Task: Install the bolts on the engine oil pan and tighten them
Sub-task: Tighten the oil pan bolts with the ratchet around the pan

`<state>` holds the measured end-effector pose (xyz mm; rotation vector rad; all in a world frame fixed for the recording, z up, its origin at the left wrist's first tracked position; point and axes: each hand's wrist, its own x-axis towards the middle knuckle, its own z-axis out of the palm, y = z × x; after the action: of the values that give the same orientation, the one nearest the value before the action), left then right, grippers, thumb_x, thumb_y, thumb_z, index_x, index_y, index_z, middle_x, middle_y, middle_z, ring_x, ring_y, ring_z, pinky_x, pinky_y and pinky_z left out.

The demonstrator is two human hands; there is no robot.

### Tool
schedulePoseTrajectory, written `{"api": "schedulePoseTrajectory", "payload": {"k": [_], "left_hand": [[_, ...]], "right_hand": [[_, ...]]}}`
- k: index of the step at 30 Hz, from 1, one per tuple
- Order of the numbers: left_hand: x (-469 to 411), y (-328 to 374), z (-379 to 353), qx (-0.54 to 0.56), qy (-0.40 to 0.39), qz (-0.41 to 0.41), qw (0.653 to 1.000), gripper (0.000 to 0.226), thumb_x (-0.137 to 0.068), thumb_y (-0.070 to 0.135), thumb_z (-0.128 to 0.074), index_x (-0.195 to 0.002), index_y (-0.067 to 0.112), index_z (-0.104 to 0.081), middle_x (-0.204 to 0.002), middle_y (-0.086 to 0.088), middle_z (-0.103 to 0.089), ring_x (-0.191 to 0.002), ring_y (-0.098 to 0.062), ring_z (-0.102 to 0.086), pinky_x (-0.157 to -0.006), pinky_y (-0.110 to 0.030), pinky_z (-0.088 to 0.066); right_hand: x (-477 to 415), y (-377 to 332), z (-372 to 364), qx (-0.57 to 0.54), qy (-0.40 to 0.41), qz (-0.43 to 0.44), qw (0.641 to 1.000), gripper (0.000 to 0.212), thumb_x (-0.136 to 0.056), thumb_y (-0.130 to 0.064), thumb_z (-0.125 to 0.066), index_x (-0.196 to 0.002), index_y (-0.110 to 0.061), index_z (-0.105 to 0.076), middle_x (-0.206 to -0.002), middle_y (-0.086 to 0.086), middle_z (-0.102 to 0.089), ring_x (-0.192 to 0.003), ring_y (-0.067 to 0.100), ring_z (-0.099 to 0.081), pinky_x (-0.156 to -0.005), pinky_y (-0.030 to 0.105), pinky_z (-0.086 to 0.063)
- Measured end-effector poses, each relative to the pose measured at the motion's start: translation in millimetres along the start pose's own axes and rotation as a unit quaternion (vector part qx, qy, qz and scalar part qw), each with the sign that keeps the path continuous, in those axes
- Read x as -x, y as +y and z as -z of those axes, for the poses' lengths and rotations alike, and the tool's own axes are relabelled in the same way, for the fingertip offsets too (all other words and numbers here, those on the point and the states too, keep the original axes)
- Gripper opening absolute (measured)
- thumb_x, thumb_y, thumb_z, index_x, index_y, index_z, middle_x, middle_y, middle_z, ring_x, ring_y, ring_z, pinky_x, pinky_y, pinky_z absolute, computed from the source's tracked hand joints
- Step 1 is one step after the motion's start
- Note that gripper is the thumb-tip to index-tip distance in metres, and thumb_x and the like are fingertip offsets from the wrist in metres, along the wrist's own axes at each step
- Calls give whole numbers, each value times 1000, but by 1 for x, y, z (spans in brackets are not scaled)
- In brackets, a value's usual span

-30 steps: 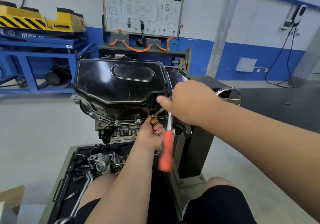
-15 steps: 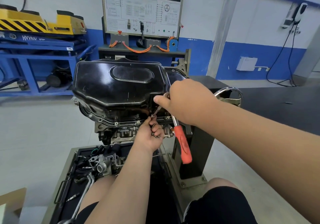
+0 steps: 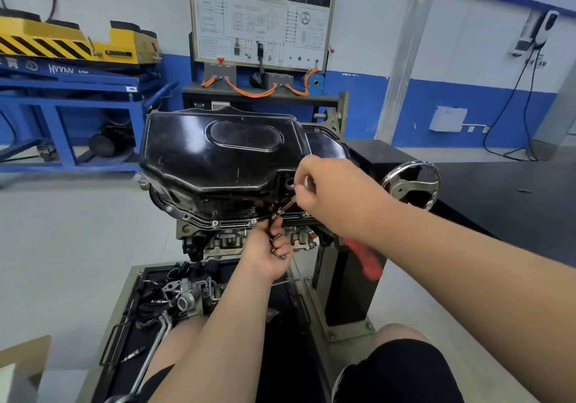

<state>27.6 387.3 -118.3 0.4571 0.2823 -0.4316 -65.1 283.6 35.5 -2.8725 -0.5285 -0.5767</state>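
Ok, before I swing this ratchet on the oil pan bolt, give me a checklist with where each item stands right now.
1. Right hand grips the ratchet at its head: ok.
2. Left hand touches the extension at its tip: ok.
3. Tip seated on the bolt at the oil pan flange: cannot tell, fingers cover it.
4. Spare bolts held in the left hand: ok.
5. Two neighbouring flange bolts in their holes: ok.
6. Red handle has swing room beside the stand: cannot tell, blurred.
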Motion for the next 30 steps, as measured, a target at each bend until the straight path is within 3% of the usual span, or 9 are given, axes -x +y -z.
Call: {"api": "schedulePoseTrajectory", "payload": {"k": [3, 7, 13, 22, 25, 27, 30], "left_hand": [[3, 4, 5, 2, -3, 8, 1000, 33, -95, 31, -36, -81, 12, -59, -50, 8, -39, -33, -6, -27, -29, -15, -17], [6, 5, 7, 8, -7, 1, 1000, 36, -91, 31, -31, -83, 9, -58, -54, 5, -41, -35, -8, -29, -31, -14, -18], [20, 4, 9, -34, -58, -8, 998, 29, -94, 19, -30, -88, 8, -56, -56, 3, -43, -35, -7, -30, -28, -18, -20], [53, 26, 36, -128, -92, -126, 979, 28, -101, 29, -39, -110, 9, -57, -58, 6, -44, -38, -5, -30, -29, -17, -22], [62, 36, 44, -125, -87, -135, 979, 34, -100, 37, -40, -99, 12, -64, -56, 7, -39, -37, -5, -26, -29, -17, -19], [67, 41, 48, -114, -87, -136, 980, 45, -98, 44, -40, -79, 15, -69, -53, 7, -35, -36, -5, -25, -29, -15, -18], [75, 47, 52, -104, -93, -136, 981, 52, -97, 47, -39, -61, 19, -64, -51, 8, -32, -35, -5, -25, -29, -15, -17]], "right_hand": [[1, 7, 8, -53, 56, -54, 996, 5, -93, -27, -49, -92, -27, -53, -69, -12, -55, -59, 1, -50, -50, 20, -35], [4, 13, 20, -67, 59, -69, 994, 7, -93, -27, -47, -90, -28, -53, -70, -12, -57, -61, 4, -51, -51, 21, -37], [17, 18, 26, -152, 92, -102, 979, 17, -96, -23, -43, -82, -30, -50, -59, -9, -50, -44, -5, -48, -37, 11, -33], [10, -3, 28, -195, 76, -81, 975, 15, -95, -25, -44, -85, -31, -53, -60, -8, -53, -40, -7, -45, -35, 9, -31], [8, -15, 27, -196, 67, -67, 976, 16, -95, -27, -44, -83, -34, -52, -59, -9, -54, -42, -6, -47, -40, 15, -33], [7, -23, 26, -188, 66, -57, 978, 17, -94, -27, -44, -81, -34, -52, -57, -10, -55, -44, -5, -48, -46, 20, -34], [3, -33, 24, -185, 57, -50, 980, 17, -94, -28, -44, -80, -35, -51, -54, -16, -58, -43, -3, -48, -44, 19, -35]]}}
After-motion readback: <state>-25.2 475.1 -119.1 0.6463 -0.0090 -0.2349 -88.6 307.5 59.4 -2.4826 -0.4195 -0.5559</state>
